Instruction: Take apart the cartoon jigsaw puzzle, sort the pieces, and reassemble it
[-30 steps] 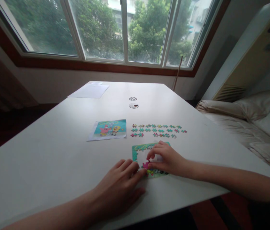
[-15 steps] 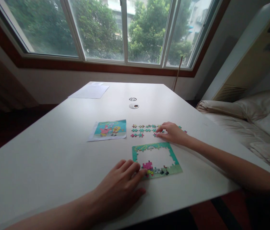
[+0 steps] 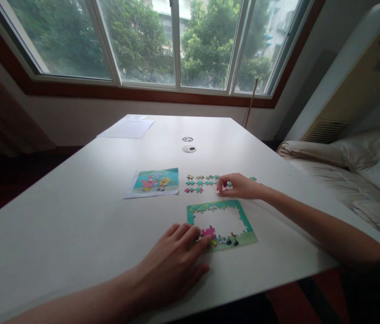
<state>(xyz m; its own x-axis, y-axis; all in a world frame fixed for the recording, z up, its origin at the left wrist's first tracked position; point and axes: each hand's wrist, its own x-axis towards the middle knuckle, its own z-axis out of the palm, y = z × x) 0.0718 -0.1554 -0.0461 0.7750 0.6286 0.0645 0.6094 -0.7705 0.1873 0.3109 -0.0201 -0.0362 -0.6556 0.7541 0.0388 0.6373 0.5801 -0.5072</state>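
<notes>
My left hand point(image 3: 176, 258) lies with loosely spread fingers over the lower left corner of the puzzle frame point(image 3: 251, 236). Along the bottom of that frame sit some fitted pieces, among them a pink patch point(image 3: 208, 232); its middle is open and shows the white table. Behind the frame, loose puzzle pieces point(image 3: 199, 183) are laid out in rows. My right hand point(image 3: 235, 185) is at the right part of these rows, thumb and forefinger pinched on a puzzle piece point(image 3: 219, 193) that is mostly hidden by the fingers. A printed picture sheet point(image 3: 156, 181) with cartoon figures lies left of the rows.
The white table point(image 3: 75, 225) reaches toward the window. White papers point(image 3: 127, 128) lie at its far left corner. Two round fittings point(image 3: 189, 149) are set in the tabletop. To the right stands a pale padded sofa point(image 3: 355, 166), with a thin stick point(image 3: 251, 103) near the window.
My right thumb and forefinger have closed on a puzzle piece in the front row and drawn it slightly. The left hand stays on the frame, with hardly any shift.
</notes>
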